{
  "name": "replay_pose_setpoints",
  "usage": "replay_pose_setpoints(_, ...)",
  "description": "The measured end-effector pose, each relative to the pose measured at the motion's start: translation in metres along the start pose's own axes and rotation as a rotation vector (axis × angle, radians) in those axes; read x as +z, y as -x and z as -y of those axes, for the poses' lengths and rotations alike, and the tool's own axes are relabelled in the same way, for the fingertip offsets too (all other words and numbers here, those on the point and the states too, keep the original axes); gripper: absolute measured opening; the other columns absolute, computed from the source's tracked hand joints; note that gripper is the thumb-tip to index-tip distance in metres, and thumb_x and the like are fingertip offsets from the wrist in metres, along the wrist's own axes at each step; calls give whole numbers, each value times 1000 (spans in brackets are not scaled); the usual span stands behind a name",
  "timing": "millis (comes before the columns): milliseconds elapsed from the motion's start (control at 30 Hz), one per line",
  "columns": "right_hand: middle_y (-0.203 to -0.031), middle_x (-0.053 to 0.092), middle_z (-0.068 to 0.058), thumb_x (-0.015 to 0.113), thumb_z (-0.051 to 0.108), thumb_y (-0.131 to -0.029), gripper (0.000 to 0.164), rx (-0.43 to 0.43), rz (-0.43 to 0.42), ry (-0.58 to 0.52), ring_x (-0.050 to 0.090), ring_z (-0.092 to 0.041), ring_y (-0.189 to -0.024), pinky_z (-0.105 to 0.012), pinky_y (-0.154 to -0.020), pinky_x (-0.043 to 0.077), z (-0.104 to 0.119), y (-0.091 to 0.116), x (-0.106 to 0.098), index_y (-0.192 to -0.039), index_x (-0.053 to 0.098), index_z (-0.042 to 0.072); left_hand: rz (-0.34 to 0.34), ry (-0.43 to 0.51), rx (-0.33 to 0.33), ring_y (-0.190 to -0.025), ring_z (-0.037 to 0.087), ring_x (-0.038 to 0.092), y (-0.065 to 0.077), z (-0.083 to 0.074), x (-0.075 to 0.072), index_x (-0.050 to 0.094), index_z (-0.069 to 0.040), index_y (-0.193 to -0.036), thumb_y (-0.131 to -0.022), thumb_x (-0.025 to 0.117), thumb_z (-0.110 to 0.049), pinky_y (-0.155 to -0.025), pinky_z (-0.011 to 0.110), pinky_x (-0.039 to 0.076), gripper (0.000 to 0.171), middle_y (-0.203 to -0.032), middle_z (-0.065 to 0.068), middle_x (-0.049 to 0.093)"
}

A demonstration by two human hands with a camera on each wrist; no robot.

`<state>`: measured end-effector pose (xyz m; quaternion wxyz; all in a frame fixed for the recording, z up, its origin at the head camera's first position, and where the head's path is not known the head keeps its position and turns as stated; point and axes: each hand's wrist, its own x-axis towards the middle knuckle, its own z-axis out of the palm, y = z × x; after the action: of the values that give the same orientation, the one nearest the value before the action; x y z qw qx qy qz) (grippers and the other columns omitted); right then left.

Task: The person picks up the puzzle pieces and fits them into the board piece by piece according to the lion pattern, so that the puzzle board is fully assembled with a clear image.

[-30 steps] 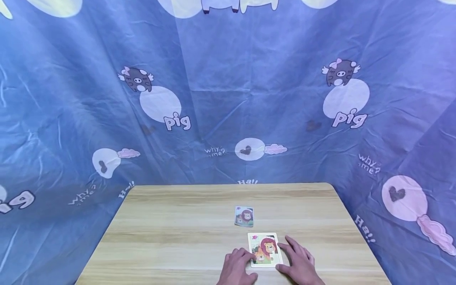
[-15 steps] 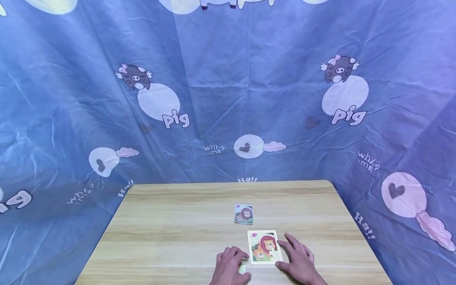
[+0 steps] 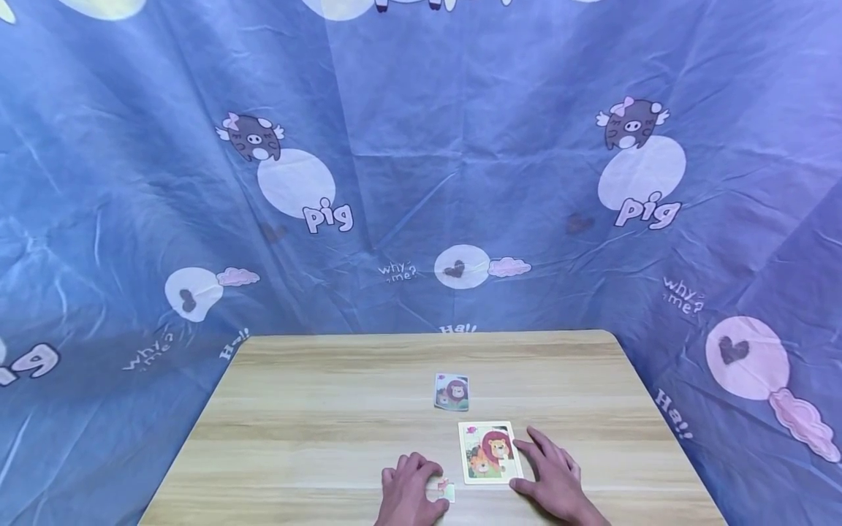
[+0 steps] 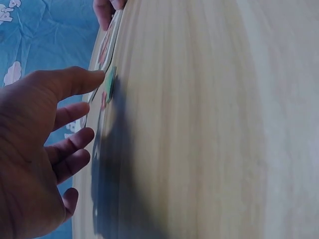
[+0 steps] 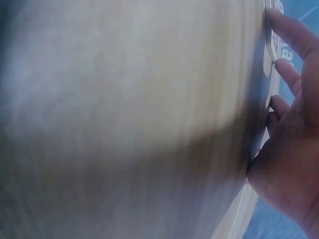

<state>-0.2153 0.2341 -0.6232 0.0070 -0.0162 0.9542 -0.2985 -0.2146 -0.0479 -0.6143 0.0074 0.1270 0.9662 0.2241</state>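
Observation:
A framed lion jigsaw puzzle [image 3: 487, 453] lies on the wooden table, with a pale gap at its lower right. My right hand [image 3: 555, 475] rests at the puzzle's right side, thumb by the lower corner and index finger on the edge. To the left, my left hand [image 3: 409, 489] is beside a small loose puzzle piece [image 3: 446, 491], thumb and index finger spread apart. In the left wrist view the thumb tip is at the green and red piece [image 4: 110, 85]; whether it is one piece or two joined, I cannot tell.
Beyond the puzzle lies a small card [image 3: 452, 392] with the same lion picture. The wooden table [image 3: 296, 424] has blue printed cloth [image 3: 408, 183] hanging behind it and along both sides.
My left hand has moved left, away from the puzzle's lower left edge, and a loose piece now shows beside it. The right hand stays at the puzzle's right edge.

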Motion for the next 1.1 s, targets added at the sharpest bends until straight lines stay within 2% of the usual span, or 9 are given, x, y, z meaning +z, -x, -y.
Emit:
replay_pose_setpoints(433,-152,37,-16,78,45,-70,67,-17,-25,-2,37,-40,-135,-62,-99,18,0,0,0,-129,59,21,4,-62,16,-87,10,41,-1,3,4,68,-29,-95,-63,76,-42,-72,35,25,36,-94,-14,48)
replay_pose_setpoints(567,-152,36,-16,78,46,-70,68,-12,-22,9,36,-39,-135,-63,-100,18,-1,-1,1,-130,58,21,-1,-31,9,-89,11,43,-1,3,3,68,-28,-90,-64,76,-38,-74,37,26,29,-94,-14,48)
replay_pose_setpoints(833,-152,36,-16,78,46,-70,69,-10,-20,20,37,-39,-135,-62,-100,18,-1,-3,3,-131,58,21,29,38,25,-89,10,41,-4,2,-1,67,-28,-93,-64,74,-31,-75,38,26,30,-93,-13,48)
replay_pose_setpoints(1100,-152,37,-16,78,45,-70,68,-7,-18,12,36,-39,-135,-61,-100,17,1,-3,3,-130,59,20,72,80,-5,-87,10,38,-3,0,-5,64,-23,-88,-66,75,-28,-76,37,26,26,-91,-12,46)
